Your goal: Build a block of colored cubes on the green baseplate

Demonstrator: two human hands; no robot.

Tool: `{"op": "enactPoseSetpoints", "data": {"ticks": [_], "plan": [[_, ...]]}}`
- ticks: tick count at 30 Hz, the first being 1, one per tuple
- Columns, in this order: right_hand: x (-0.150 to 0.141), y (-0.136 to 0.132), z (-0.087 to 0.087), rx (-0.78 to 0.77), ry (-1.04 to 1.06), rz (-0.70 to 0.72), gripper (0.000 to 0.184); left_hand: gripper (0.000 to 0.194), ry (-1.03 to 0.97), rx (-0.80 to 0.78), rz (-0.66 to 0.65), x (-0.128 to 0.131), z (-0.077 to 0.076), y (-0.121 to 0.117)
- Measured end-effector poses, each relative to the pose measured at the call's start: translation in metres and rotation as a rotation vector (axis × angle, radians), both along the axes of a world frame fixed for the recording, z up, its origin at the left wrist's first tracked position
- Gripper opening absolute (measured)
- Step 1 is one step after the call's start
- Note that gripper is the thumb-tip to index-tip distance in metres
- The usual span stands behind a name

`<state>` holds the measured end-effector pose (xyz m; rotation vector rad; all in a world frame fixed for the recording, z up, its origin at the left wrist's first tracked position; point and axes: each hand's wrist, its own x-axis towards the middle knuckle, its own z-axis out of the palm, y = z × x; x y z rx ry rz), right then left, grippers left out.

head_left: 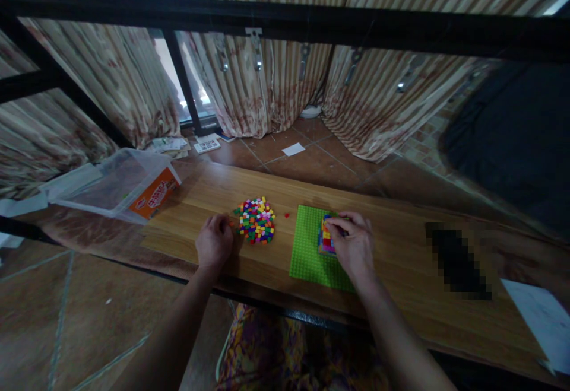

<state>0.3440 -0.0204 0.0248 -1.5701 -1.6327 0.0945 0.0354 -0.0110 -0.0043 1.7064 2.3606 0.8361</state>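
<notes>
Wooden tabletop (401, 248) before striped curtains (249, 97), colourful bricks (256, 222) and green baseplate (306, 245) atop.

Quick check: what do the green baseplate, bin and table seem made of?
Baseplate: likely moulded plastic, fairly matte, judging by its even green, studded surface.
Bin: probably smooth, translucent plastic; its walls look hazily see-through.
Table: wood or wood-look laminate, low sheen; brown grain fits either.

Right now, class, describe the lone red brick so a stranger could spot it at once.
On the wooden table, find the green baseplate and the heap of coloured bricks. The red brick lies in the gap between them, touching neither. Unlike the heaped ones, it sits alone.
</notes>
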Motion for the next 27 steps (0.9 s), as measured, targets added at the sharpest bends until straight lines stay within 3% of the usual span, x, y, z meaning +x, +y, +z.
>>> {"op": "enactPoseSetpoints", "data": {"ticks": [11, 27], "plan": [[-0.0025, -0.006, -0.0013, 0.062, -0.19, 0.032, 0.02, 0.019, 0.0, -0.001, -0.001, 0.0007, 0.0005, -0.0007], [-0.0037, -0.0069, -0.0067, 0.03, -0.194, 0.081, 0.028, 0.019, 0.016, 0.006, -0.011, -0.0005, -0.0014, -0.0006]]}}
